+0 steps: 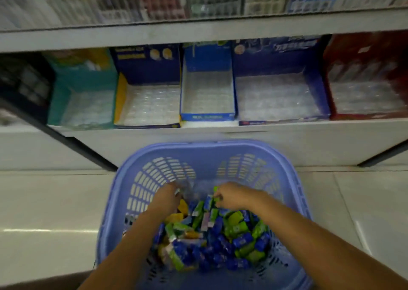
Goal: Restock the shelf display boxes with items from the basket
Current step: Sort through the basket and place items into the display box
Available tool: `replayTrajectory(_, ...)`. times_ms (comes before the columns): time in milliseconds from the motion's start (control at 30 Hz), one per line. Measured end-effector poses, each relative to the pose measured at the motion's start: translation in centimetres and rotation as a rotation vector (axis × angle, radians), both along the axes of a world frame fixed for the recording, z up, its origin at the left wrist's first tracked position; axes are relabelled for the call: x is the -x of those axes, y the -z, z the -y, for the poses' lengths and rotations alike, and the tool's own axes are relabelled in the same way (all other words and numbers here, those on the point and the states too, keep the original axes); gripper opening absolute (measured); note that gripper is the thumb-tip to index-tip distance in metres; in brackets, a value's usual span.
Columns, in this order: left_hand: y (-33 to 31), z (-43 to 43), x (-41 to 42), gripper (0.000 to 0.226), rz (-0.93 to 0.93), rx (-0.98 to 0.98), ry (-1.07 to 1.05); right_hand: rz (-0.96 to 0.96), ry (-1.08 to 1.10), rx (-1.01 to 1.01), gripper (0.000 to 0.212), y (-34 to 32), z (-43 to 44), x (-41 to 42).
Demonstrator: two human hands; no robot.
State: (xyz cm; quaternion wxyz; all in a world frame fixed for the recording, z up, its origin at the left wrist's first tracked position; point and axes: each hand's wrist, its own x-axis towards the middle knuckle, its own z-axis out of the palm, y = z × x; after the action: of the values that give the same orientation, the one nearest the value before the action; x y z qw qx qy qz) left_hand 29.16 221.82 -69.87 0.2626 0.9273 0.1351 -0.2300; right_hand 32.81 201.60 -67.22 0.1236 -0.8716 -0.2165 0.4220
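Step in hand, as judged: packets are being picked out of the basket (220,145), which stands on the floor (44,201), near, just below the shelf (220,133). The packets (220,234) (blue, green and yellow, mixed) are heaped mostly in the near half of the basket. The display boxes (207,116) are lined along the far shelf. Only what looks like clear plastic lining is seen inside them, so restocking is judged barely begun.

Recommended: one colour to be gathered at a time and matched to its box. Handfuls to be taken rather than singles. Packets to be laid in rows from the back forward.

Pose: both forearms are extended down into the basket, with the hands close together at the far edge of the heap.
- Right hand (231,196): fingers are curled about a green packet (216,190).
- Left hand (170,196): knuckles up, fingertips blurred. Whether anything is gripped cannot be told.
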Motion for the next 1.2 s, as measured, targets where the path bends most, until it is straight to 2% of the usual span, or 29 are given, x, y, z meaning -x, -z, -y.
replayTrajectory(100, 2.0, -0.8, -1.2, 0.03, -0.021, -0.048, 0.066, -0.001, 0.171, 0.003, 0.03, 4.8, -2.2, 1.0)
replayTrajectory(233, 4.1, -1.2, -2.3, 0.038, -0.009, -0.027, 0.064, -0.003, 0.294, -0.025, 0.044, 8.6, -5.3, 1.5)
replayTrajectory(367, 6.3, -0.8, -2.8, 0.035, -0.04, 0.014, 0.038, 0.093, 0.449, -0.042, 0.034, 10.9, -7.9, 1.4)
replayTrajectory(500, 8.4, -0.8, -2.0, 0.039, 0.074, 0.1, 0.002, 0.161, 0.461, 0.012, 0.032, 11.7, -9.1, 0.3)
replayTrajectory(667, 9.3, -0.3, -2.0, 0.033, 0.118, 0.034, -0.174, 0.121, 0.515, -0.04, 0.025, 11.9, -8.6, -0.4)
replayTrajectory(733, 9.7, 0.0, -1.8, 0.037, 0.141, 0.024, -0.135, 0.116, 0.564, -0.039, 0.017, 11.9, -8.0, -0.5)
replayTrajectory(800, 9.9, 0.0, -1.4, 0.043, 0.136, 0.051, -0.132, 0.111, 0.598, -0.051, 0.021, 11.9, -7.6, -0.7)
replayTrajectory(867, 9.9, -0.1, -1.2, 0.038, 0.175, 0.088, -0.139, 0.065, 0.539, -0.083, 0.029, 11.6, -8.1, -0.7)
replayTrajectory(933, 10.1, -0.4, -1.0, 0.036, 0.243, 0.03, -0.079, 0.056, 0.481, -0.077, 0.031, 11.6, -9.2, -0.5)
replayTrajectory(1033, 10.2, -0.7, -0.8, 0.03, 0.271, 0.048, -0.065, 0.091, 0.58, -0.019, 0.033, 12.0, -10.0, -0.3)
replayTrajectory(1133, 10.3, -0.9, -1.3, 0.032, 0.198, 0.096, -0.095, 0.045, 0.61, 0.065, 0.041, 12.0, -9.9, -0.8)
replayTrajectory(1200, 10.4, -1.2, -1.7, 0.031, 0.151, 0.081, -0.144, 0.004, 0.582, 0.096, 0.033, 11.3, -9.4, -1.3)
